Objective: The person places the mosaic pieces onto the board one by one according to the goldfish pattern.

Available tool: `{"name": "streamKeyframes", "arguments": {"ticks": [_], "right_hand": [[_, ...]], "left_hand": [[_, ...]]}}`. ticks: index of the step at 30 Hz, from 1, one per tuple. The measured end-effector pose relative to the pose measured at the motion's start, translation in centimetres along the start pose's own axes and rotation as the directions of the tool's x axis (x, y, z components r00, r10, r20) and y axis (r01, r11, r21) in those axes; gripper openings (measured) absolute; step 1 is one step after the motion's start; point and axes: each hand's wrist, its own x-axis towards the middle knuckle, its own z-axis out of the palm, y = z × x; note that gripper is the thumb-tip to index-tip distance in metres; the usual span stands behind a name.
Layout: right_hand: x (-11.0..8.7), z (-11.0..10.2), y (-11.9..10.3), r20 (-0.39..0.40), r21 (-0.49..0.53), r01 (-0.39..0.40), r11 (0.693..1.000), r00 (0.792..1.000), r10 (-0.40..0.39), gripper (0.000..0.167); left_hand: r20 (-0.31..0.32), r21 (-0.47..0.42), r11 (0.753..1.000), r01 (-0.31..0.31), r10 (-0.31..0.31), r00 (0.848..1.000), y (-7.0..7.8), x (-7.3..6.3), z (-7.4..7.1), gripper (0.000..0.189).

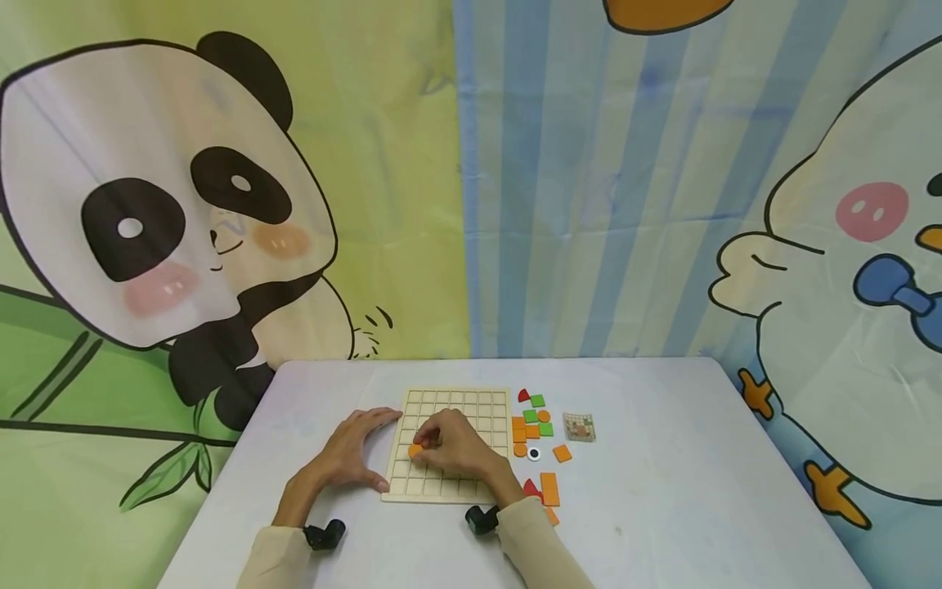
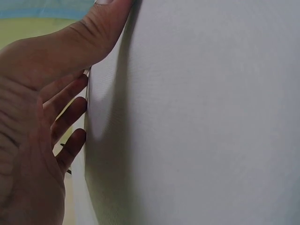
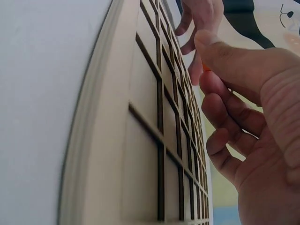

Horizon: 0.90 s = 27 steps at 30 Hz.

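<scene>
A pale wooden grid board (image 1: 486,413) lies on the table, its raised lines making square cells. My right hand (image 1: 456,446) is over the board's left-middle part and pinches a small orange round piece (image 1: 415,451) between thumb and fingertips. In the right wrist view only a sliver of this orange piece (image 3: 205,67) shows between the thumb and a finger. My left hand (image 1: 346,450) rests beside the board's left edge, fingers spread, with the index fingertip near the upper left side and the thumb at the lower left corner. It holds nothing.
Right of the board lie loose orange squares (image 1: 562,453), green squares (image 1: 538,401), an orange rectangle (image 1: 549,489), red wedges (image 1: 524,395) and a white disc with a black ring (image 1: 534,454). A small patterned card (image 1: 580,427) lies farther right on the white table (image 1: 662,491).
</scene>
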Motion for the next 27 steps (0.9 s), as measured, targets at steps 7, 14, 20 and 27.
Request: {"name": "streamKeyframes", "arguments": {"ticks": [7, 14, 20, 27], "right_hand": [[0.7, 0.6, -0.3, -0.016, -0.015, -0.047, 0.999, 0.999, 0.047, 0.019], [1.3, 1.9, -0.6, -0.017, -0.085, -0.05, 0.995, 0.999, 0.049, 0.017], [1.4, 2.3, -0.9, -0.044, -0.119, -0.077, 0.99, 0.996, 0.072, 0.017], [1.6, 2.3, -0.9, -0.051, -0.132, -0.072, 0.989, 0.997, 0.066, 0.02]], "left_hand": [[0.023, -0.009, 1.0, 0.001, -0.001, 1.0, -0.1, 0.1, 0.2, 0.13], [-0.011, -0.019, 1.0, -0.004, 0.004, 1.0, -0.3, -0.1, 0.1, 0.13], [-0.01, -0.013, 1.0, -0.013, 0.013, 1.0, -0.3, -0.2, 0.0, 0.13], [-0.018, -0.009, 1.0, -0.019, 0.019, 1.0, -0.2, 0.0, 0.1, 0.129]]}}
